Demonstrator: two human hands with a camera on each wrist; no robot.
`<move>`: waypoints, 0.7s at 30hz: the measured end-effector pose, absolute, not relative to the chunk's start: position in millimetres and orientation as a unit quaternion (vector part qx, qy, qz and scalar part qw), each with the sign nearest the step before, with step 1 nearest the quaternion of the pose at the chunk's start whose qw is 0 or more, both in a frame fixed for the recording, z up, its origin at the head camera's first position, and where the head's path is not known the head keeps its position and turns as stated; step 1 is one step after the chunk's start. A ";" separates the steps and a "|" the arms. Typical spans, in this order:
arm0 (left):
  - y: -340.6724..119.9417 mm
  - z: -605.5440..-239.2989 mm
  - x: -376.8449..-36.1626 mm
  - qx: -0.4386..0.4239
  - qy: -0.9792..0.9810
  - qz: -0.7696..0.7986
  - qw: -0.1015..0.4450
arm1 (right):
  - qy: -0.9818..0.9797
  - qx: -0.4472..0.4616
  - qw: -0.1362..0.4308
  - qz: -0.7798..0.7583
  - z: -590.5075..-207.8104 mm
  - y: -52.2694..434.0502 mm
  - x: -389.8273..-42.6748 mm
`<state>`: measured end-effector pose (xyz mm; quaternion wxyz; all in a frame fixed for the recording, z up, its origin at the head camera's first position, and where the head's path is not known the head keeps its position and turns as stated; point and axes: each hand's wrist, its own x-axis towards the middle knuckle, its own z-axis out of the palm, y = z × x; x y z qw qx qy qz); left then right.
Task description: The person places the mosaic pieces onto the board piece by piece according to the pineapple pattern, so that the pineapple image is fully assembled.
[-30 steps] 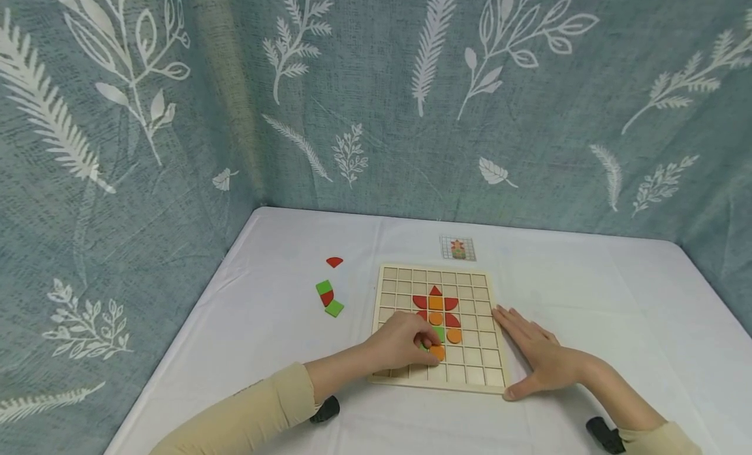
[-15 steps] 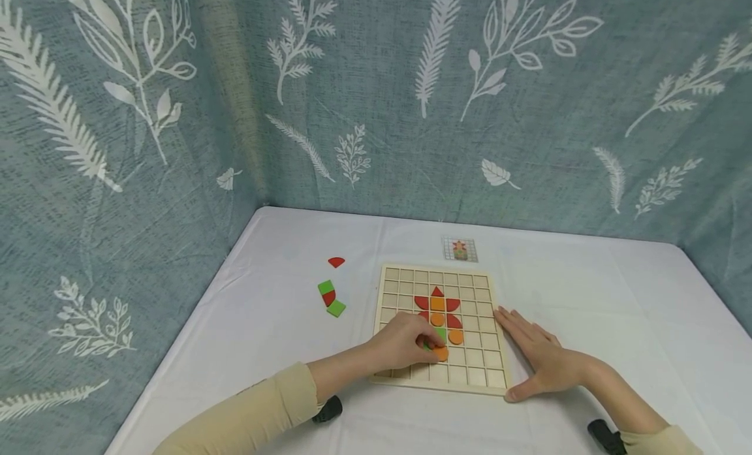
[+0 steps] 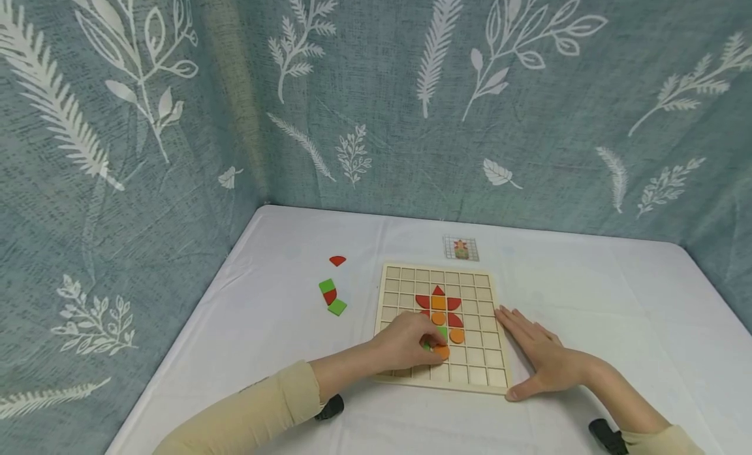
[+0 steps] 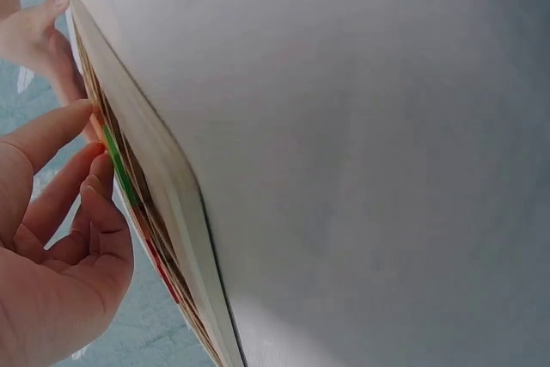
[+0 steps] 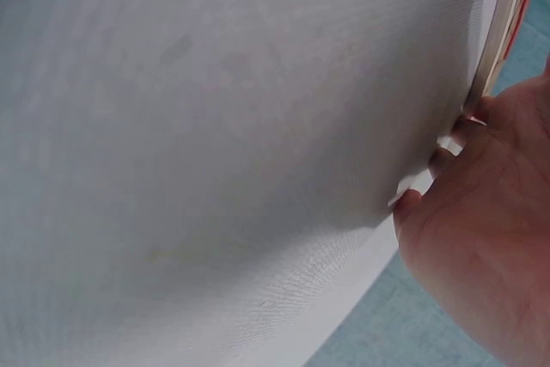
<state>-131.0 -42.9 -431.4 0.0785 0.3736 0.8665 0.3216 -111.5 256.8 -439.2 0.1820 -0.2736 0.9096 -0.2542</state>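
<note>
My left hand (image 3: pixel 405 343) reaches over a wooden grid board (image 3: pixel 482 360) and pinches an orange disc (image 3: pixel 442 352) between thumb and fingers, close over a cell near the board's front. Just behind that disc, a green square (image 3: pixel 442 333) is partly covered by the fingers. A second orange disc (image 3: pixel 457 336) lies to the right. Farther back, red quarter-circles (image 3: pixel 454 303) flank an orange square (image 3: pixel 438 303), with a red triangle (image 3: pixel 437 290) on top. My right hand (image 3: pixel 543 360) lies with its fingers straight along the board's right edge, thumb at the front corner.
Left of the board, loose green squares (image 3: pixel 337 307) and red quarter-circles (image 3: pixel 337 261) lie on the white tablecloth (image 3: pixel 282 337). Behind the board lies a small pattern card (image 3: pixel 461 248). A patterned blue-green curtain (image 3: pixel 388 141) stands behind and left of the table.
The left hand and its orange disc have shifted slightly right over the board. The right hand holds its place at the board's edge. The head view has moved a little.
</note>
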 end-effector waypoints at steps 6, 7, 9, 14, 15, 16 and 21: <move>-40.5 -433.7 -132.2 0.364 0.868 0.326 0.087 | 0.911 -0.276 0.176 -0.251 -439.3 257.7 -112.1; -40.9 -433.8 -132.3 0.362 0.868 0.328 0.089 | 0.911 -0.276 0.176 -0.251 -439.2 257.7 -112.2; -41.8 -434.0 -132.4 0.359 0.868 0.332 0.090 | 0.911 -0.276 0.176 -0.251 -439.0 257.6 -112.3; -44.5 -434.9 -133.2 0.353 0.857 0.362 0.096 | 0.911 -0.276 0.175 -0.253 -438.5 256.5 -112.1; -45.2 -435.4 -133.7 0.349 0.853 0.374 0.099 | 0.911 -0.276 0.175 -0.252 -438.6 256.3 -112.0; -46.4 -435.5 -134.2 0.344 0.849 0.388 0.102 | 0.911 -0.276 0.175 -0.253 -438.7 256.2 -111.9; -57.2 -433.1 -137.0 0.297 0.833 0.451 0.119 | 0.912 -0.276 0.173 -0.249 -439.8 256.9 -111.6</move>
